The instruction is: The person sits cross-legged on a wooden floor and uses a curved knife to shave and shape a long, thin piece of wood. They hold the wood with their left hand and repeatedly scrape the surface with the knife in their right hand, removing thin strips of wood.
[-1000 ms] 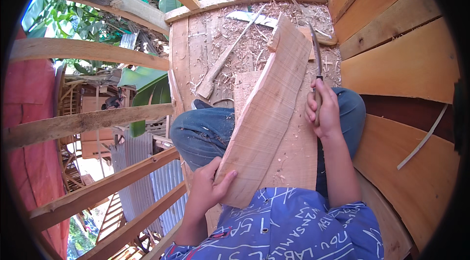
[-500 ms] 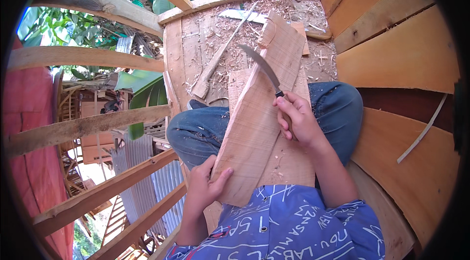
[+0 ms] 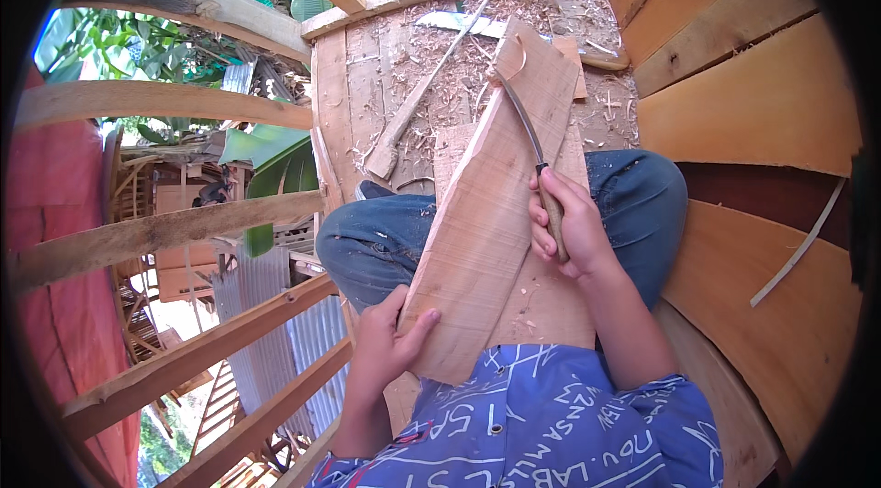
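A curved knife [image 3: 523,121] with a wooden handle is gripped in my right hand [image 3: 571,224]. Its blade reaches up to the notched left edge of a long wooden board [image 3: 486,222], near the far end, where a thin curl of wood stands. My left hand [image 3: 393,337] holds the board's near left edge, thumb on top and fingers wrapped under. The board slants across my lap, its near end against my shirt. Beneath it lies a wider flat plank [image 3: 541,304], partly covered.
A straight stick with a broad end [image 3: 384,157] and a large blade [image 3: 459,22], partly hidden by the board, lie among shavings on the plank floor [image 3: 362,75]. Wooden rails [image 3: 184,222] run along the left and far sides. A panelled wall [image 3: 752,102] closes the right.
My right hand has turned the knife, bringing its tip from above the board's left side to the notched edge farther up. A wood curl now shows there. My left hand keeps its grip.
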`<action>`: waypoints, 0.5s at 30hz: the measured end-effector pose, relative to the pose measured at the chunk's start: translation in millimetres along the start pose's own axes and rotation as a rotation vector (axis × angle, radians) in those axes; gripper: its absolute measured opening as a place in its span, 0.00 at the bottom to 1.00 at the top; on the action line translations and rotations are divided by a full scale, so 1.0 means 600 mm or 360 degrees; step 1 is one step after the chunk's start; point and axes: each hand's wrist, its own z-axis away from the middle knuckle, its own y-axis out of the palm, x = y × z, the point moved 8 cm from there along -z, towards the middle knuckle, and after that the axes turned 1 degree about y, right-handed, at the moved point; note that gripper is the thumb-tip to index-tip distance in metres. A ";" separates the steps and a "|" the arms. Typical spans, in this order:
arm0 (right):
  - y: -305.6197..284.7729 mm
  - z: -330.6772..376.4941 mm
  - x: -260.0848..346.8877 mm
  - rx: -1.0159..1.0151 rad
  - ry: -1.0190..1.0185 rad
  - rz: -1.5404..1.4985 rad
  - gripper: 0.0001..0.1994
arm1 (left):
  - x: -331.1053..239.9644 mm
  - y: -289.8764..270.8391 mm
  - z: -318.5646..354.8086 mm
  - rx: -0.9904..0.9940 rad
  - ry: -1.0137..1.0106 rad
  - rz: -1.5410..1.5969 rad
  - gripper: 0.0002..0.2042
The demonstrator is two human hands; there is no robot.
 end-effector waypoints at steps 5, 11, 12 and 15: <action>0.039 0.021 -0.009 0.0216 -0.0160 0.0362 0.14 | -0.007 0.002 -0.004 -0.0005 0.0036 0.0053 0.12; 0.020 0.019 -0.022 0.0010 0.0112 -0.0128 0.15 | -0.012 -0.001 -0.005 -0.0007 0.0024 0.0004 0.12; 0.032 0.022 -0.015 0.0097 0.0026 0.0005 0.15 | -0.012 0.001 -0.004 0.0011 0.0018 0.0005 0.12; 0.049 0.022 -0.002 0.0258 -0.0165 0.0291 0.15 | -0.008 0.001 -0.003 -0.0002 0.0036 -0.0002 0.12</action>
